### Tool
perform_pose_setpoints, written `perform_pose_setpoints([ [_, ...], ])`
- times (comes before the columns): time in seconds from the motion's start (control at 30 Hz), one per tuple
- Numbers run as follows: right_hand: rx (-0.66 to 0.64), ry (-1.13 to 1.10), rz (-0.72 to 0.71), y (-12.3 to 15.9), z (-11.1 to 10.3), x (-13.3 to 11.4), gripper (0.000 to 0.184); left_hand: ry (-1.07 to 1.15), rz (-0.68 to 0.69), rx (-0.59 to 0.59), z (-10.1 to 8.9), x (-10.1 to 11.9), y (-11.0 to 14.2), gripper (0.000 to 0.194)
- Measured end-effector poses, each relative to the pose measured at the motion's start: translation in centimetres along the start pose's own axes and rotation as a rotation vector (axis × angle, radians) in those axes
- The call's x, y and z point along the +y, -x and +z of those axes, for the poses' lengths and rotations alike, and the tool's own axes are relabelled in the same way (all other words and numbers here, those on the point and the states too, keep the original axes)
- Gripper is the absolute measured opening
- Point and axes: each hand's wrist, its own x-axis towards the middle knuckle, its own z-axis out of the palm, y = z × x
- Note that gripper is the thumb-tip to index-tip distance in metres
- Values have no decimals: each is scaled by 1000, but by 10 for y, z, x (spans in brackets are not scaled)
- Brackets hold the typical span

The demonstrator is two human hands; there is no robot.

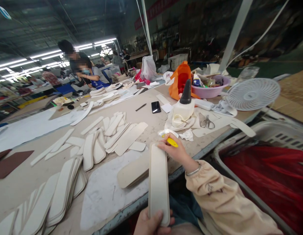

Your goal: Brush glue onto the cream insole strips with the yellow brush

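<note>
A long cream panel with rounded ends [158,182], edged by a slightly darker border, stands lengthwise in front of me. My left hand [153,222] grips its lower end, thumb on the face. At the upper end, my right hand [174,150] has its fingers on the panel's edge and also holds a yellow-handled tool [172,142], whose working end I cannot make out. More cream panels [133,171] lie just left of the held one, on a white sheet [102,192].
Stacks of cream panels [65,189] cover the left of the table. Farther back are a phone [156,107], a black-nozzled bottle [184,107], scissors [207,123], an orange bag [180,80], a purple basin [210,89] and a fan [253,94]. A crate [271,130] stands at right.
</note>
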Motion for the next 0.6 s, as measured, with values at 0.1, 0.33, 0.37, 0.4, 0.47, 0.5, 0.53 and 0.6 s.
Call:
perform_pose_setpoints([
  [0.1, 19, 46, -26, 0, -1, 1, 32, 67, 26, -56, 5, 4, 9, 48],
  [0.33, 30, 114, -58, -2, -4, 7, 29, 336, -39, -217, 7, 12, 18, 69],
  [0.37, 26, 108, -55, -2, -4, 8, 29, 325, -30, -218, 7, 12, 18, 67],
  [0.4, 21, 101, -54, -2, -4, 7, 30, 297, -12, -209, 8, 12, 18, 63],
  [0.47, 12, 87, -54, -2, -5, 6, 30, 219, 28, -165, 9, 11, 18, 52],
  [0.5, 3, 77, -51, -2, -5, 5, 30, 183, 47, -135, 10, 10, 17, 48],
  [0.53, -6, 63, -43, -1, -5, 5, 30, 155, 58, -107, 10, 9, 16, 45],
  [0.6, -23, 17, -11, -1, -4, 3, 32, 138, 64, -65, 11, 7, 13, 43],
])
